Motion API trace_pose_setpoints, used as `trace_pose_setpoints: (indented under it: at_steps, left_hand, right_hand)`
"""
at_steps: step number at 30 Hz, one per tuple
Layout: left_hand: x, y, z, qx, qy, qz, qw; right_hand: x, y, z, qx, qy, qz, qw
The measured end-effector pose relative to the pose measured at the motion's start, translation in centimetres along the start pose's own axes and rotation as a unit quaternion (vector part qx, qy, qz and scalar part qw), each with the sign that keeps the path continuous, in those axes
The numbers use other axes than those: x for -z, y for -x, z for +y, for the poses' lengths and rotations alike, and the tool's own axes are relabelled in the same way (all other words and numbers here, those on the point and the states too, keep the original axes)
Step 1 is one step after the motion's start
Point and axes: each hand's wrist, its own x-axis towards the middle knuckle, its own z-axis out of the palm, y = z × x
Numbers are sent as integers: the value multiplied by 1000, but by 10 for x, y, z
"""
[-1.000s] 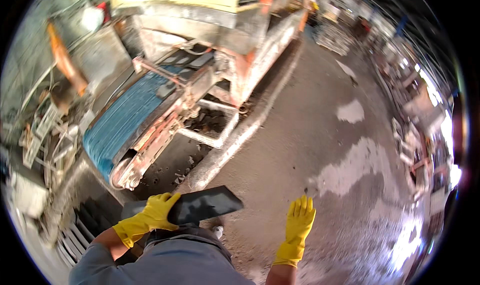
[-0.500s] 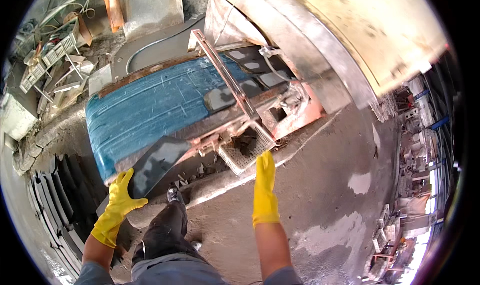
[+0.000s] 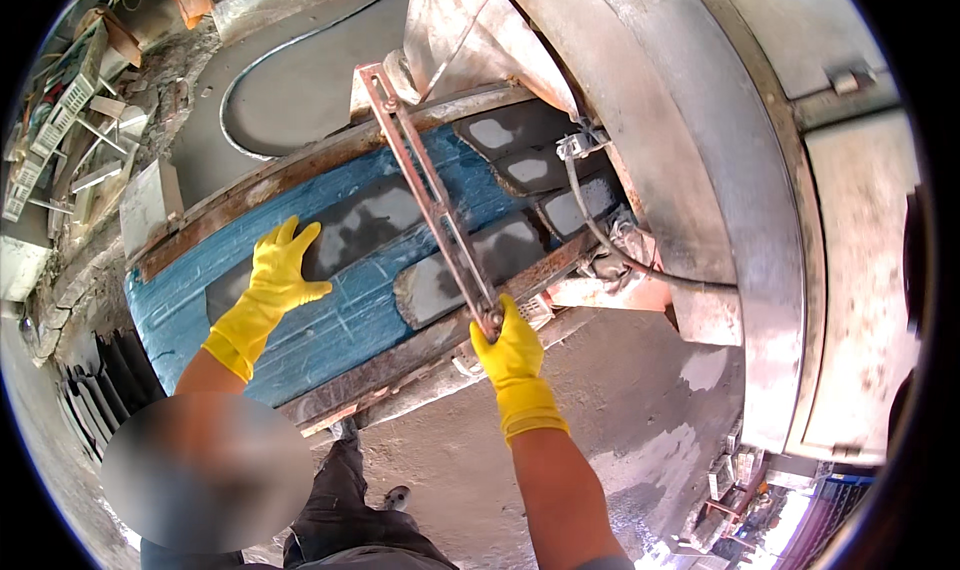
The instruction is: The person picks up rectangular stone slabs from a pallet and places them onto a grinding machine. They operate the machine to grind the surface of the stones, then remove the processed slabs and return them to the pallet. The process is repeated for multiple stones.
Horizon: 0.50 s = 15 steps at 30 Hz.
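1. The left hand (image 3: pixel 277 275), in a yellow rubber glove, lies flat with its fingers (image 3: pixel 292 238) spread wide, pressing on a dark grey slab (image 3: pixel 370 225) that rests on the blue conveyor belt (image 3: pixel 330 320). It grips nothing.
2. The right hand (image 3: pixel 512 348), also gloved in yellow, has its fingers curled close at the lower end of a rusty metal bar (image 3: pixel 430 195), beside the belt's near frame rail (image 3: pixel 440 335). Whether it truly clasps the bar end I cannot tell.
3. The bar runs slantwise across the belt, from the right hand up toward a pale metal hopper (image 3: pixel 470 20).
4. More grey slabs (image 3: pixel 530 170) lie on the belt further along, under the bar and toward the large machine housing (image 3: pixel 700 170).
5. A grey hose (image 3: pixel 610 245) loops down beside the housing, near the right hand.
6. Beyond the belt's far rail a cable (image 3: pixel 250 75) curves over concrete; scrap clutter (image 3: pixel 70 120) crowds the left edge.
7. Open concrete floor (image 3: pixel 620 440) spreads below the frame, to the right of the right forearm.
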Motion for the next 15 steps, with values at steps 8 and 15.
trace_pose_setpoints:
  at_steps: [8,15]
  left_hand:
    - [-3,-127,30,-38,-42,-64,996]
    - [-28,-131,33,-18,-87,-35,995]
  right_hand:
    - [9,-1,-3,-29,28,-26,999]
    - [13,-5,-7,-37,30,-45,998]
